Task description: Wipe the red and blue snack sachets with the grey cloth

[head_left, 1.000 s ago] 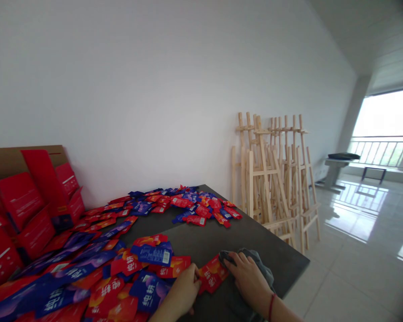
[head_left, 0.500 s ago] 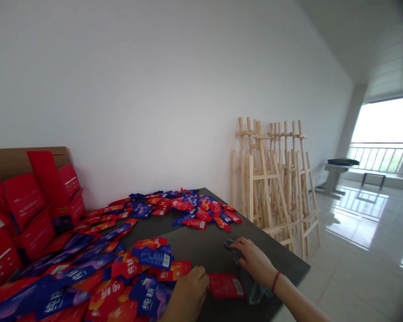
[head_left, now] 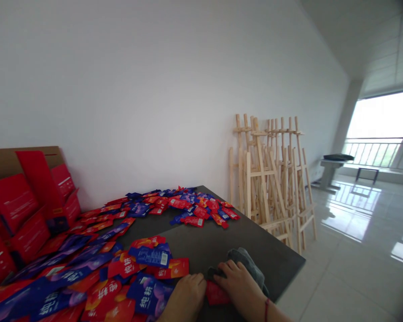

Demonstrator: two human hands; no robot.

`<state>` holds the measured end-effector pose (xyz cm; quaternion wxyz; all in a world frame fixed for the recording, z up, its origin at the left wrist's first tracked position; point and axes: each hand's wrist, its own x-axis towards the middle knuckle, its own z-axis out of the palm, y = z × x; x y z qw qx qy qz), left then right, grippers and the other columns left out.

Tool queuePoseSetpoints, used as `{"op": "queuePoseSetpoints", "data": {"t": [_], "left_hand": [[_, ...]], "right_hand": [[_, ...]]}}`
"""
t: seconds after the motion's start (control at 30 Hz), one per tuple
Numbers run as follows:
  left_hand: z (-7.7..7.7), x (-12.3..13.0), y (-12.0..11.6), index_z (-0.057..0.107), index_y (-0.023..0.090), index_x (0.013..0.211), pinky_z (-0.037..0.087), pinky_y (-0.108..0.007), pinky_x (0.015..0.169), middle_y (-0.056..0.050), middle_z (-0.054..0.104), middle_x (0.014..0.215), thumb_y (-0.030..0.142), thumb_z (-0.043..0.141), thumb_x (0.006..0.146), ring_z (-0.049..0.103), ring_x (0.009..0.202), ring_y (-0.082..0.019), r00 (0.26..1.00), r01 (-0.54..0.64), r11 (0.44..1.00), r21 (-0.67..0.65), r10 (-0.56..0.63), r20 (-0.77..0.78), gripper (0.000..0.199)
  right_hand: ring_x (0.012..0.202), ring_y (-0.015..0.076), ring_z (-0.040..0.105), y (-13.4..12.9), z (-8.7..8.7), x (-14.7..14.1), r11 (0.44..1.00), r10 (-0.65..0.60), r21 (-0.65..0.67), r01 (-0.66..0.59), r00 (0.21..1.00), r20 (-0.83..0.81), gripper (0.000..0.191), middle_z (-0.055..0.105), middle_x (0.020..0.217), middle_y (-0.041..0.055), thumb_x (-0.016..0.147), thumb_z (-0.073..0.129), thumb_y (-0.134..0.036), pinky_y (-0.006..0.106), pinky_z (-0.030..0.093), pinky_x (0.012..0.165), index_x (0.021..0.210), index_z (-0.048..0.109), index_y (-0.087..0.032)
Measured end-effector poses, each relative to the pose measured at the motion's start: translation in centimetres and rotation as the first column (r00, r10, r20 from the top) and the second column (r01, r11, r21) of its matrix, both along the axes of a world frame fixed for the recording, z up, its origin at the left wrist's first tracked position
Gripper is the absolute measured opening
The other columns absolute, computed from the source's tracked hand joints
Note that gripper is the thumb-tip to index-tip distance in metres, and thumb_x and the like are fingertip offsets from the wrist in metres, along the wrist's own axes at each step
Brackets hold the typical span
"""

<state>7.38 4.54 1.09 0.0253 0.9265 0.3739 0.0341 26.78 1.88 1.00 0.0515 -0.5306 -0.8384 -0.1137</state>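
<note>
Well, a red packet (head_left: 216, 293) lies on the dark surface (head_left: 221, 241) between the hands, partly under the right hand (head_left: 238, 286), near the surface's edge. That hand is closed around a fold of grey cloth (head_left: 245, 263), which bunches on the packet's far side. The left hand (head_left: 188, 295) is curled just beside the packet; whether it grips anything, I cannot tell. A heap of red and blue packets (head_left: 121, 273) spreads left of the hands, with a second heap (head_left: 191, 206) farther off. Red cartons (head_left: 20, 210) stand at far left against the wall (head_left: 137, 98). Wooden easels (head_left: 272, 179) lean on that wall at right, above a tiled floor (head_left: 342, 277).
</note>
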Motion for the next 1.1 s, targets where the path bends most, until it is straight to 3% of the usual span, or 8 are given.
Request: {"op": "queuePoseSetpoints", "data": {"t": [0.23, 0.33, 0.47, 0.7, 0.83, 1.1], "left_hand": [[1.2, 0.4, -0.5, 0.056, 0.015, 0.103, 0.047, -0.033, 0.083, -0.009, 0.063, 0.106, 0.004, 0.042, 0.085, 0.059, 0.096, -0.021, 1.000, -0.013, 0.998, -0.067, 0.012, -0.018, 0.025], [1.6, 0.6, -0.6, 0.051, 0.013, 0.117, 0.047, -0.037, 0.084, -0.012, 0.061, 0.114, 0.000, 0.037, 0.085, 0.057, 0.103, -0.024, 0.993, -0.113, 0.993, -0.044, 0.111, -0.039, 0.038], [1.7, 0.9, -0.7, 0.051, 0.015, 0.119, 0.047, -0.036, 0.084, -0.011, 0.058, 0.116, -0.002, 0.033, 0.086, 0.056, 0.105, -0.024, 0.978, -0.208, 0.978, -0.030, 0.207, -0.024, 0.041], [0.5, 0.8, -0.2, 0.056, 0.019, 0.118, 0.049, -0.032, 0.085, -0.008, 0.059, 0.119, 0.001, 0.037, 0.088, 0.056, 0.106, -0.021, 0.998, -0.063, 0.998, -0.016, 0.063, 0.007, 0.040], [0.1, 0.3, 0.3, 0.060, 0.017, 0.110, 0.050, -0.031, 0.079, -0.009, 0.061, 0.112, 0.000, 0.035, 0.087, 0.059, 0.100, -0.021, 0.999, -0.034, 0.999, 0.026, 0.035, -0.042, 0.038], [0.0, -0.1, 0.5, 0.062, 0.019, 0.102, 0.051, -0.031, 0.074, -0.007, 0.062, 0.106, 0.005, 0.039, 0.091, 0.061, 0.091, -0.020, 0.998, 0.046, 0.997, 0.057, -0.043, -0.041, 0.029]], "right_hand": [[0.102, 0.0252, 0.053, -0.3, -0.2, 3.8, 0.991, -0.128, -0.040, 0.128, 0.992, 0.001, 0.038, 0.059, 0.118, 0.0046, 0.087, 0.046, -0.010, 0.037, 0.041, 0.078, 0.114, 0.063, -0.032], [0.103, 0.0254, 0.054, -0.3, 0.3, 5.4, 0.973, -0.229, -0.038, 0.229, 0.973, 0.015, 0.044, 0.059, 0.120, 0.0071, 0.084, 0.042, -0.005, 0.037, 0.041, 0.080, 0.114, 0.065, -0.027], [0.105, 0.0257, 0.053, -0.5, 1.4, 4.4, 0.968, -0.249, 0.029, 0.249, 0.968, -0.026, 0.049, 0.056, 0.126, 0.0078, 0.082, 0.044, -0.004, 0.037, 0.041, 0.082, 0.123, 0.060, -0.026], [0.098, 0.0231, 0.054, -0.6, 0.2, -1.5, 0.997, 0.040, 0.073, -0.036, 0.998, -0.046, 0.032, 0.056, 0.128, 0.0034, 0.091, 0.049, -0.020, 0.036, 0.042, 0.080, 0.118, 0.060, -0.033], [0.100, 0.0242, 0.054, 0.7, -0.1, -1.2, 0.998, 0.004, 0.060, -0.004, 1.000, -0.005, 0.031, 0.056, 0.126, 0.0060, 0.091, 0.050, -0.021, 0.036, 0.042, 0.078, 0.118, 0.060, -0.032], [0.105, 0.0263, 0.053, 4.6, 0.8, 1.8, 0.988, -0.153, 0.002, 0.153, 0.988, 0.034, 0.042, 0.056, 0.126, 0.0096, 0.089, 0.043, -0.011, 0.038, 0.041, 0.081, 0.122, 0.060, -0.030]]}}
